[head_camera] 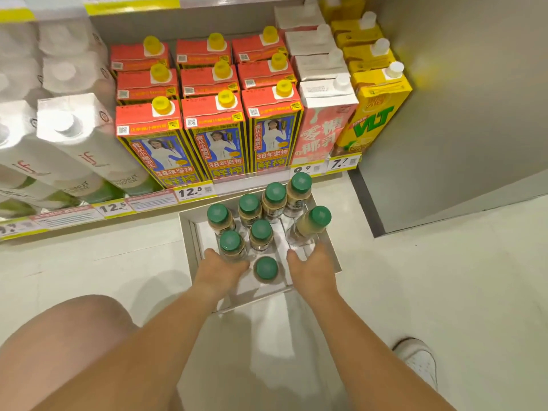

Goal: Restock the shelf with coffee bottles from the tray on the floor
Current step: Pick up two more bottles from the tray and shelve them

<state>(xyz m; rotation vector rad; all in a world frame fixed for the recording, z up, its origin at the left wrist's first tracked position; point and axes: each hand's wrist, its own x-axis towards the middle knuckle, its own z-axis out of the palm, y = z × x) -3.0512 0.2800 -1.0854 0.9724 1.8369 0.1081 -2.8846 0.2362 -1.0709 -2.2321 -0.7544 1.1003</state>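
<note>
A shallow white tray (187,232) lies on the floor in front of the bottom shelf. Several coffee bottles with green caps stand in it. My left hand (218,269) is low in the tray, its fingers wrapped around the near-left bottle (230,243). My right hand (312,269) reaches in from the right with fingers spread, just below the tilted right-hand bottle (314,222), not clearly touching it. Between my two hands stands another bottle (266,269).
The bottom shelf (189,203) holds red-topped juice cartons (213,134), white coconut water cartons (83,143), a pink carton and yellow VLT cartons (376,114). A grey wall panel (459,114) stands to the right. My knee (74,330) and a white shoe (421,360) are near.
</note>
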